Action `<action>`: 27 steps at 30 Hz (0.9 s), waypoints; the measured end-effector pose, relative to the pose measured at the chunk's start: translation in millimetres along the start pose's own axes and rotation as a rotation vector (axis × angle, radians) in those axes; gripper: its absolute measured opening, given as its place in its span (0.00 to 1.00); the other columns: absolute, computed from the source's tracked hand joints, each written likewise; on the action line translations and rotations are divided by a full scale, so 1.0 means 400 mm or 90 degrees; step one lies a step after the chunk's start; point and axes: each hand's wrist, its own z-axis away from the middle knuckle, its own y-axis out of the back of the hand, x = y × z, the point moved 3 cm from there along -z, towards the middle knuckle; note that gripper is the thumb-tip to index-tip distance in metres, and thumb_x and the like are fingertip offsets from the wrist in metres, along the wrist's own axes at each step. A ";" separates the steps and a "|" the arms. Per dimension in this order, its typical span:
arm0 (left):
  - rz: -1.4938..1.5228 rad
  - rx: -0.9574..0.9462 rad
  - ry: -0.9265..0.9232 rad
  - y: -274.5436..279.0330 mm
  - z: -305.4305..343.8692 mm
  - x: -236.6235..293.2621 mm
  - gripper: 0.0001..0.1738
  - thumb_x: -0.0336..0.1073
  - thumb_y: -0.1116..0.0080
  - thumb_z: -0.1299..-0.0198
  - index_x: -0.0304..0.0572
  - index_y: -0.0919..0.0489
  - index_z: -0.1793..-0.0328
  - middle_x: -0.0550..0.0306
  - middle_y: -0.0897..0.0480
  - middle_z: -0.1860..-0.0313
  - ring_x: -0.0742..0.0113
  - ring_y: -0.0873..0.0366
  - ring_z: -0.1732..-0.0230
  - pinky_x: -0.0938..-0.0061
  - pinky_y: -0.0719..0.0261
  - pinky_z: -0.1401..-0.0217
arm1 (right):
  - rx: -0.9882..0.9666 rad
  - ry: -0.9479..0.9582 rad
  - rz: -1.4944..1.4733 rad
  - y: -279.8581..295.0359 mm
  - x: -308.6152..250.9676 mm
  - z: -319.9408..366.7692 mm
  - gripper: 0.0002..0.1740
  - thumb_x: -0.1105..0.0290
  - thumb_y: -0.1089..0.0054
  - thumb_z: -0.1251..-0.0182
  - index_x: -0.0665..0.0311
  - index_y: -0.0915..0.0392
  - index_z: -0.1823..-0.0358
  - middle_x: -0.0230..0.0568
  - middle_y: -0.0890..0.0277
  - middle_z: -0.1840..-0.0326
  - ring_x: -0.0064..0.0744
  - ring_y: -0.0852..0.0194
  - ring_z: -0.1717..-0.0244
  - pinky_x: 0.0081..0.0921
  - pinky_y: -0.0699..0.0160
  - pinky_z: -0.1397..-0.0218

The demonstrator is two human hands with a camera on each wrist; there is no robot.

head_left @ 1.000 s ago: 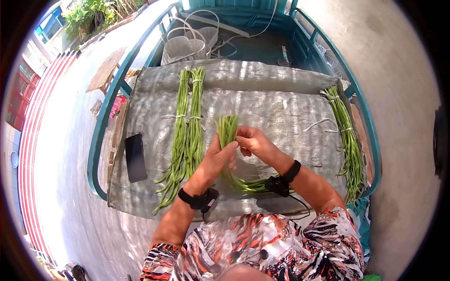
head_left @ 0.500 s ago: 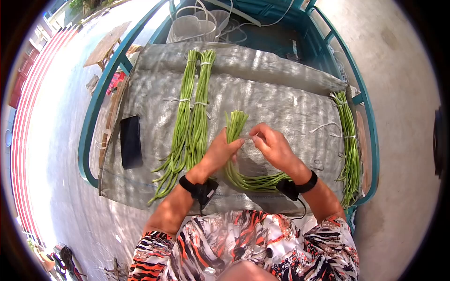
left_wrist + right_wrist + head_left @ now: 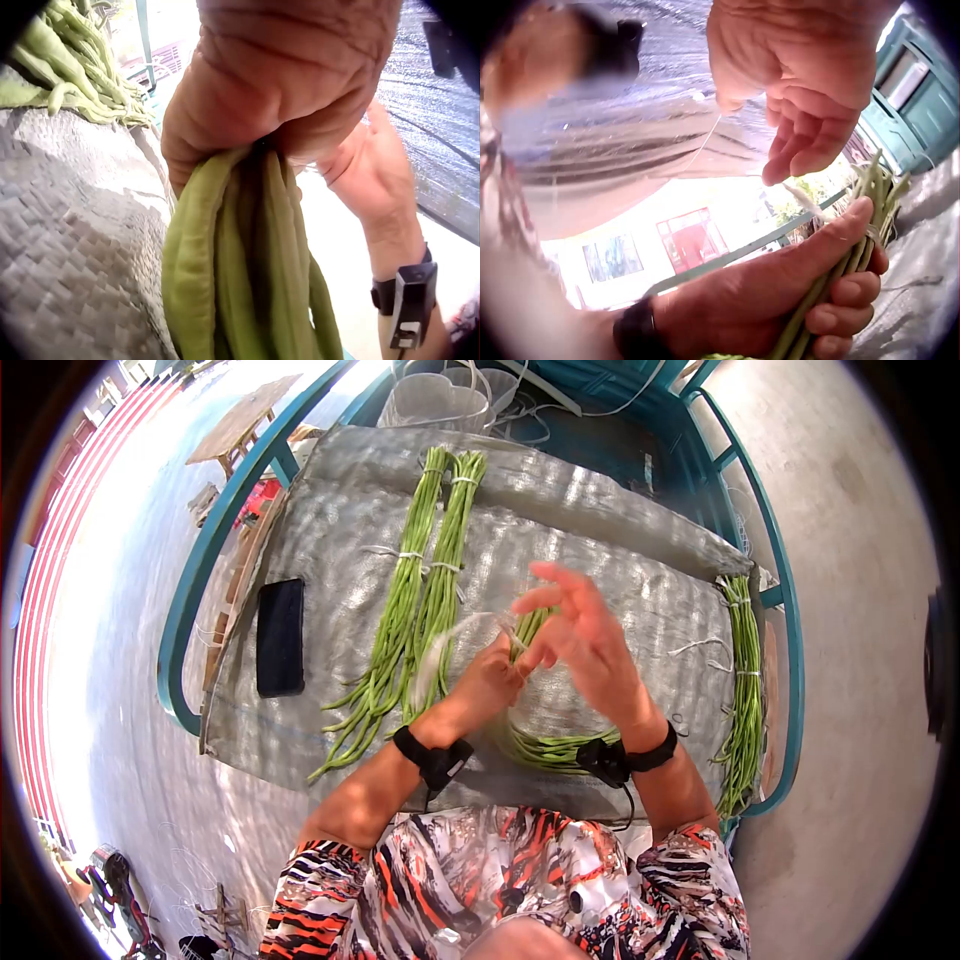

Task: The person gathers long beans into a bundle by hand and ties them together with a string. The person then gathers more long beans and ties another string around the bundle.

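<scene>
Gripping the bundle of long beans (image 3: 548, 746) just below its top ends, the left hand (image 3: 490, 682) has its fingers and thumb wrapped fully round the stalks, as both wrist views show. The lower length of the beans curves across the woven sack (image 3: 320, 550) toward the person's body. The right hand (image 3: 585, 635) hovers raised just beside and above that fist, its fingers fanned and only loosely bent. A thin string (image 3: 705, 141) runs taut from beside its thumb, but motion blur makes it impossible to tell whether thumb and finger pinch it or it merely loops over them. Judging by this, the work stands at the binding step: the string is going round the neck of the bundle, and no finished knot is visible. The next move likely calls for a tight left fist so the stalks do not splay, tension on the string through the turn, and a pull close against the fist to cinch it. Two tied bundles (image 3: 415, 595) lie side by side to the left on the sack, apart from a dark phone (image 3: 280, 637) near its edge. A single bundle (image 3: 745, 680) lies along the right rim of the teal cart (image 3: 195, 590).
</scene>
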 end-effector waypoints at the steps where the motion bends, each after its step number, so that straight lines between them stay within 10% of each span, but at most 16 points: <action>1: -0.007 -0.007 0.135 0.004 0.007 0.015 0.16 0.47 0.51 0.28 0.40 0.28 0.53 0.68 0.31 0.81 0.77 0.32 0.82 0.79 0.33 0.79 | 0.075 -0.034 -0.116 0.030 0.023 -0.021 0.16 0.60 0.51 0.26 0.64 0.28 0.48 0.38 0.22 0.62 0.25 0.26 0.76 0.21 0.30 0.74; 6: 0.113 -0.082 0.111 0.000 0.016 0.014 0.16 0.46 0.55 0.27 0.39 0.30 0.52 0.66 0.31 0.80 0.77 0.34 0.83 0.80 0.33 0.78 | -0.094 -0.346 -0.127 0.106 0.267 -0.048 0.20 0.55 0.59 0.22 0.63 0.29 0.44 0.36 0.22 0.56 0.22 0.26 0.68 0.18 0.28 0.69; 9: 0.194 -0.137 0.134 0.008 0.022 0.007 0.17 0.48 0.56 0.27 0.39 0.30 0.55 0.65 0.31 0.79 0.76 0.34 0.81 0.79 0.31 0.75 | -0.055 -0.482 -0.453 0.083 0.347 -0.044 0.20 0.54 0.58 0.23 0.61 0.28 0.43 0.37 0.22 0.53 0.27 0.21 0.59 0.24 0.20 0.58; 12: 0.300 -0.179 0.130 0.017 0.026 0.006 0.19 0.50 0.57 0.26 0.39 0.30 0.54 0.64 0.31 0.79 0.75 0.34 0.80 0.77 0.30 0.73 | -0.069 -0.441 -0.676 0.058 0.347 -0.054 0.22 0.57 0.51 0.26 0.59 0.32 0.37 0.42 0.27 0.41 0.26 0.26 0.59 0.28 0.20 0.53; 17: 0.403 -0.254 0.135 0.012 0.036 0.021 0.22 0.53 0.59 0.26 0.39 0.30 0.53 0.63 0.32 0.78 0.74 0.35 0.80 0.76 0.29 0.71 | -0.328 -0.284 -0.527 -0.033 0.314 -0.084 0.27 0.63 0.44 0.30 0.59 0.36 0.32 0.46 0.37 0.30 0.13 0.29 0.67 0.14 0.23 0.63; 21: 0.445 -0.276 0.113 0.011 0.037 0.023 0.22 0.54 0.60 0.26 0.40 0.30 0.50 0.64 0.33 0.78 0.74 0.35 0.80 0.75 0.29 0.70 | -0.556 -0.079 -0.246 -0.062 0.250 -0.090 0.17 0.65 0.43 0.31 0.60 0.28 0.44 0.45 0.34 0.33 0.21 0.27 0.62 0.22 0.23 0.55; 27: 0.450 -0.214 0.127 0.024 0.049 0.017 0.24 0.55 0.61 0.27 0.40 0.30 0.49 0.64 0.35 0.78 0.74 0.36 0.80 0.75 0.29 0.70 | -0.398 -0.289 -0.053 -0.004 0.322 -0.044 0.10 0.62 0.50 0.28 0.62 0.27 0.58 0.34 0.26 0.61 0.28 0.25 0.65 0.27 0.23 0.56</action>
